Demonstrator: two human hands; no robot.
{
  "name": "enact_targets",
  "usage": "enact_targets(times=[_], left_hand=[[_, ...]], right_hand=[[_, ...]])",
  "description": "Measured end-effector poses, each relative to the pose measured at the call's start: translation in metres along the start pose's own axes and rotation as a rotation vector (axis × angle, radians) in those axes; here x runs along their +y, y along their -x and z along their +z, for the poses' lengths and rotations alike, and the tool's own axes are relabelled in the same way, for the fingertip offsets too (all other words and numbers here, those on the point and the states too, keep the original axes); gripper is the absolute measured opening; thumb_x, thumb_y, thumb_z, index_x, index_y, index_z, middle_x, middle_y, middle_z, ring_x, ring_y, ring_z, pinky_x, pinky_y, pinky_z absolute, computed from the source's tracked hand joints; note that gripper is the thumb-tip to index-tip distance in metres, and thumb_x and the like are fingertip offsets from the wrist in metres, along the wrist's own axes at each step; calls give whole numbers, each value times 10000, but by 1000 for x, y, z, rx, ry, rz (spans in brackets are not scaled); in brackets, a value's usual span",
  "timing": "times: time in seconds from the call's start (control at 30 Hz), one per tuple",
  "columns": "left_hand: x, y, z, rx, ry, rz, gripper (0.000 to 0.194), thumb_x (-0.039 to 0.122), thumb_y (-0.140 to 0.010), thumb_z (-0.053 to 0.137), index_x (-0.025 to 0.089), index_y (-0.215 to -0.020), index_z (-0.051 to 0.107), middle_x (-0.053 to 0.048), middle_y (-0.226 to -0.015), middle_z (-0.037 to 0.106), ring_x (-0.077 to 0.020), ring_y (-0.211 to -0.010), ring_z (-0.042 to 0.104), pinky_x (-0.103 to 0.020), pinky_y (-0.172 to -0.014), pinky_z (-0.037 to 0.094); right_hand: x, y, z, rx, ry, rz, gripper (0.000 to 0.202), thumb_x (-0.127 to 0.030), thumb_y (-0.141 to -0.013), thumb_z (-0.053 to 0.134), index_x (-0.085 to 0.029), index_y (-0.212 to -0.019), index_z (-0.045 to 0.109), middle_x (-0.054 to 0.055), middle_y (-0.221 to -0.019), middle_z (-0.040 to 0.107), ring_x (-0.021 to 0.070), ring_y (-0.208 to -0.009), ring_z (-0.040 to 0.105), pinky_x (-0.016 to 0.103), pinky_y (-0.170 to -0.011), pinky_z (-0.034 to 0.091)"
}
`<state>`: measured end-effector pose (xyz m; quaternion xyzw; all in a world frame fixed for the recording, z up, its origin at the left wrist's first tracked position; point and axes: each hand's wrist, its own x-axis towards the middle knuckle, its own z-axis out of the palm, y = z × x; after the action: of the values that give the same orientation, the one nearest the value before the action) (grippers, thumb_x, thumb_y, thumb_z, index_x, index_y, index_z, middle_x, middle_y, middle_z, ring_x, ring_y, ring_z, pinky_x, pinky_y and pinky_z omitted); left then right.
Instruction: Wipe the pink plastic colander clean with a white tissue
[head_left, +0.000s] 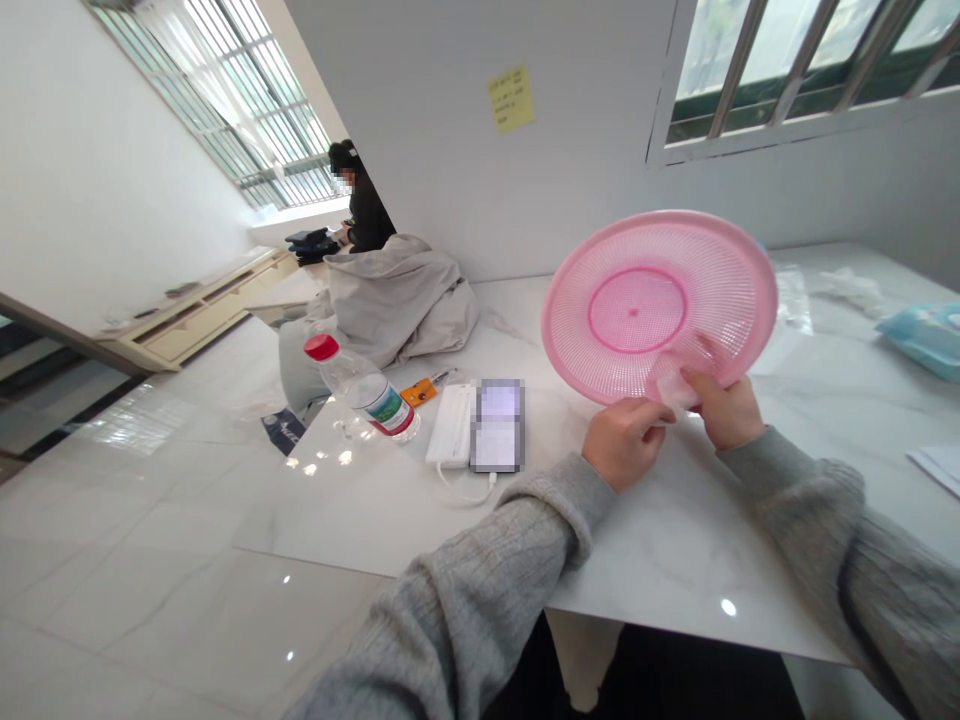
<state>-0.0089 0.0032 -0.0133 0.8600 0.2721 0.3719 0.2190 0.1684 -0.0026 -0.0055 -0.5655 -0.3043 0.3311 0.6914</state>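
Note:
A round pink mesh basket [637, 312] is held up on its edge above the white table, its inside facing me. My left hand [628, 440] is closed at the basket's lower rim, thumb on top. Close beside it, my right hand [721, 405] is closed at the lower right of the rim, with a thin white tissue [676, 392] pinched under its thumb. Some of the tissue lies against the rim between both hands. The right fingers show faintly through the mesh from behind.
Left of my hands lie a phone [497, 425], a white power bank [450, 425] with a cable, and a bottle [375, 400]. A grey cloth [405, 300] is heaped behind them. Far right lies a blue wipes pack [926, 338]. A person [369, 210] is in the background.

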Motion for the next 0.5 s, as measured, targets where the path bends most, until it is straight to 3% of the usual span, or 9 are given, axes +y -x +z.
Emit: enact_targets(times=[0.13,0.27,0.5], left_hand=[[0,-2,-1,-28,-44,163,243,51,-956,627,186,-1097,771,-71,-1101,831,-211,-1072,760,-355,-1004,635],[-2,-4,-2,-44,-40,236,254,58,-989,596,169,-1129,776,-82,-1142,832,-221,-1116,756,-383,-1051,635],[-5,-1,-3,-91,-76,44,278,108,-1009,640,218,-1226,774,-62,-1236,818,-210,-1158,778,-352,-1047,644]], right_hand=[[0,1,-2,-111,68,2,645,-372,-700,891,-236,-1321,783,48,-1080,814,219,-914,718,327,-736,607],[-4,3,-1,-180,114,60,400,-414,-708,902,-237,-1059,825,54,-1026,826,258,-960,738,377,-833,624],[-1,1,-4,-217,79,102,321,-461,-709,921,-210,-884,825,39,-833,793,194,-754,715,290,-637,604]])
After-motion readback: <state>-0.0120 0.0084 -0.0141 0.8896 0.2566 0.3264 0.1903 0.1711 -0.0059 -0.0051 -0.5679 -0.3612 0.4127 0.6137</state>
